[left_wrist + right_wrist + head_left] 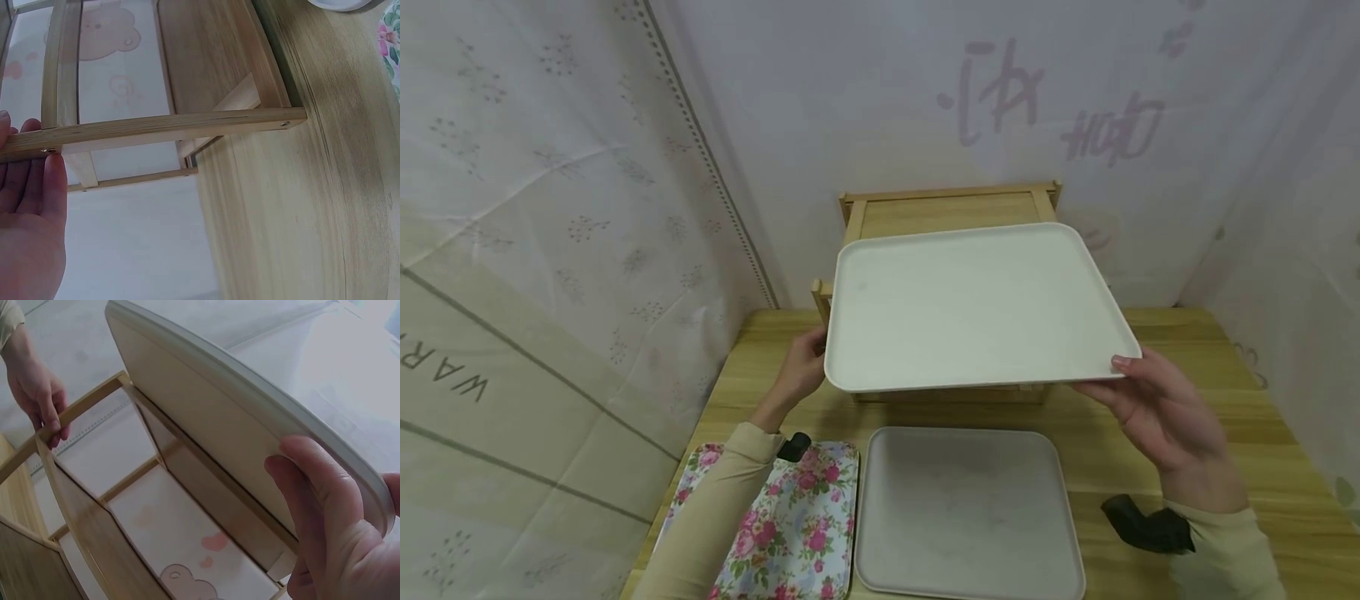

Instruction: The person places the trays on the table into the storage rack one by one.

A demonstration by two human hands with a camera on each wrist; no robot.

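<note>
My right hand [1172,408] pinches the near right corner of a white rectangular tray [977,308], thumb on top and fingers beneath. The tray is held up in front of a wooden shelf rack [947,208] and hides much of it in the head view. In the right wrist view the tray's underside [206,425] lies close along the rack's top end. My left hand [799,367] grips a side post of the rack [169,128], fingers curled round it in the left wrist view. The rack's tiers stand apart, with bare wooden shelf boards.
Below the raised tray, a grey tray [970,508] lies flat on the wooden table [1142,450]. Left of it lies a floral tray [808,525], partly covered by my left forearm. Printed curtains [880,92] hang behind the table and on both sides.
</note>
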